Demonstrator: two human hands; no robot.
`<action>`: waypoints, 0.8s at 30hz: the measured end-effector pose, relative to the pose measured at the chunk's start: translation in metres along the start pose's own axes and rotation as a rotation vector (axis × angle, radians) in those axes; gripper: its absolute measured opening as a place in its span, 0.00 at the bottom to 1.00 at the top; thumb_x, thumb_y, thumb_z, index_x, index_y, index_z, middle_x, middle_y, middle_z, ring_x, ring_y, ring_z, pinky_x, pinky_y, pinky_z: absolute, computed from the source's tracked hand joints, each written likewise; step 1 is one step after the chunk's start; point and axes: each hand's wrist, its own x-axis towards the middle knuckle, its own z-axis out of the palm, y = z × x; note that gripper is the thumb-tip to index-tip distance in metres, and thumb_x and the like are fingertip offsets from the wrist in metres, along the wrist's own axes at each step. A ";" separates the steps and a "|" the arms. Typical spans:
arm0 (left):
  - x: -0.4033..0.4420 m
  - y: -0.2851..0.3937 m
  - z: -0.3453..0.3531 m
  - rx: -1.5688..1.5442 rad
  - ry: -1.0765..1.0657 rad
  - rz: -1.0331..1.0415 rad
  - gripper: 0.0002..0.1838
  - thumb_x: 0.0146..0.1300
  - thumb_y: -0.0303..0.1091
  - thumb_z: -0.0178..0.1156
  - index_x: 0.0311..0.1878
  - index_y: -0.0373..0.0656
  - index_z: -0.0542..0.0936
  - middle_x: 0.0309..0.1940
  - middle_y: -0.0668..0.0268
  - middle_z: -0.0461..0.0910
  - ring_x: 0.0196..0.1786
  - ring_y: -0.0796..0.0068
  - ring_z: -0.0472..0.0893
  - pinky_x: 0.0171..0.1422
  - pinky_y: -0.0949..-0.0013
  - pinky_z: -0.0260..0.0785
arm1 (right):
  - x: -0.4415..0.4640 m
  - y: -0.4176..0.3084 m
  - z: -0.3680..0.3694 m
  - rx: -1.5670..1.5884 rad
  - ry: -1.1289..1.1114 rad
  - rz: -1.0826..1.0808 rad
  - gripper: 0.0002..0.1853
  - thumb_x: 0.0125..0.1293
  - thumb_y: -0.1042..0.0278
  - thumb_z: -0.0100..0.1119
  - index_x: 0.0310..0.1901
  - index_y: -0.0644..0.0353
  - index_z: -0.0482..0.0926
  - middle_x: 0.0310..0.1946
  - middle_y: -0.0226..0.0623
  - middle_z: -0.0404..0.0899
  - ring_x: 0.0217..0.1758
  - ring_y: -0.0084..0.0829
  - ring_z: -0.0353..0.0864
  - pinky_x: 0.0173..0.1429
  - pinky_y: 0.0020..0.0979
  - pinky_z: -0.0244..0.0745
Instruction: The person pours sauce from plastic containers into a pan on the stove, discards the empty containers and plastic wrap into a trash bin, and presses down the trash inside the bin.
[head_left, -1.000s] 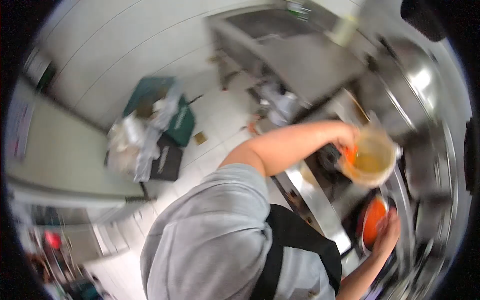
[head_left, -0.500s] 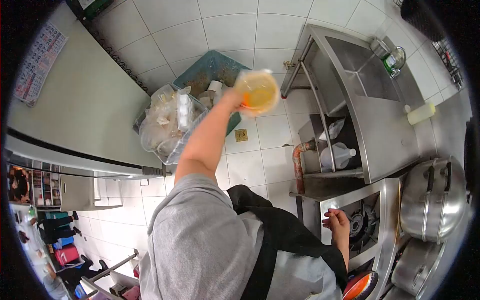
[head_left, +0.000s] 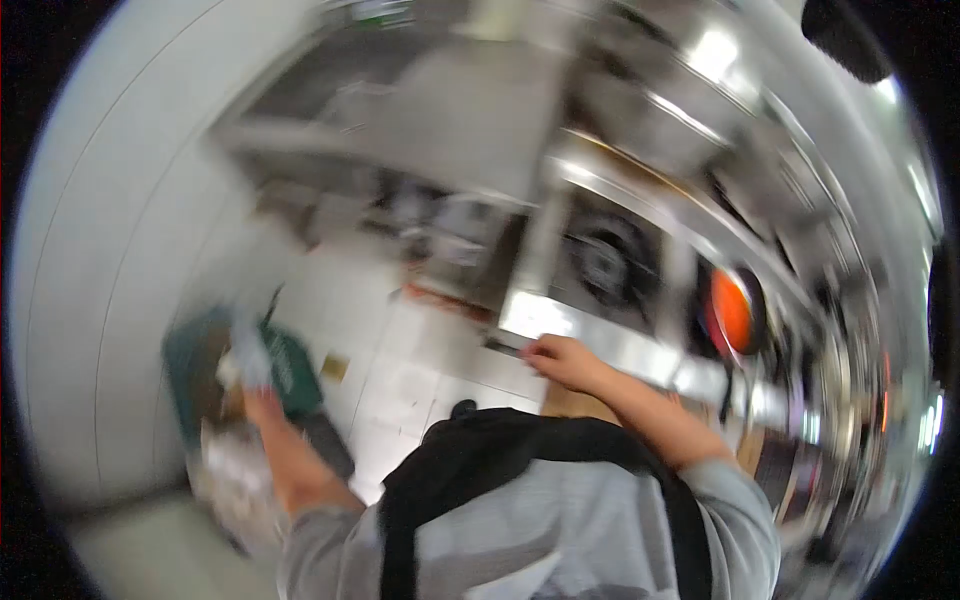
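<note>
plastic [head_left: 251, 352], translucent, pale and blurred

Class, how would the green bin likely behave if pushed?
The green bin would probably keep its shape, as its sides look flat and stiff. Its boxy form suggests sliding rather than rolling. Items inside may add weight, though blur hides how much.

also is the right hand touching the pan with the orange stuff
No, the right hand is by the stove's front edge, apart from the pan.

A grey short-sleeved top [head_left: 560, 500] under a black apron-like garment [head_left: 480, 445] with broad black shoulder straps
</note>
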 end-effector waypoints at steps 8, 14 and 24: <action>-0.197 -0.084 0.216 0.503 -0.883 -0.711 0.14 0.65 0.48 0.48 0.36 0.46 0.68 0.29 0.64 0.70 0.31 0.66 0.72 0.34 0.63 0.66 | -0.089 0.066 0.004 -0.106 0.329 0.040 0.12 0.57 0.61 0.52 0.38 0.60 0.75 0.35 0.46 0.79 0.40 0.45 0.77 0.46 0.40 0.71; -0.295 -0.118 0.336 0.956 -1.301 -0.763 0.22 0.66 0.44 0.47 0.57 0.41 0.59 0.47 0.57 0.68 0.46 0.56 0.73 0.49 0.55 0.68 | -0.202 0.187 0.024 -0.006 0.680 0.282 0.11 0.58 0.63 0.51 0.38 0.60 0.76 0.34 0.44 0.78 0.40 0.44 0.77 0.46 0.40 0.71; -0.561 -0.173 0.410 1.068 -1.665 -0.681 0.13 0.64 0.45 0.51 0.34 0.44 0.70 0.29 0.66 0.73 0.39 0.71 0.75 0.46 0.65 0.71 | -0.474 0.405 0.199 0.384 1.113 0.981 0.13 0.51 0.67 0.50 0.34 0.66 0.79 0.34 0.53 0.79 0.39 0.52 0.78 0.44 0.46 0.72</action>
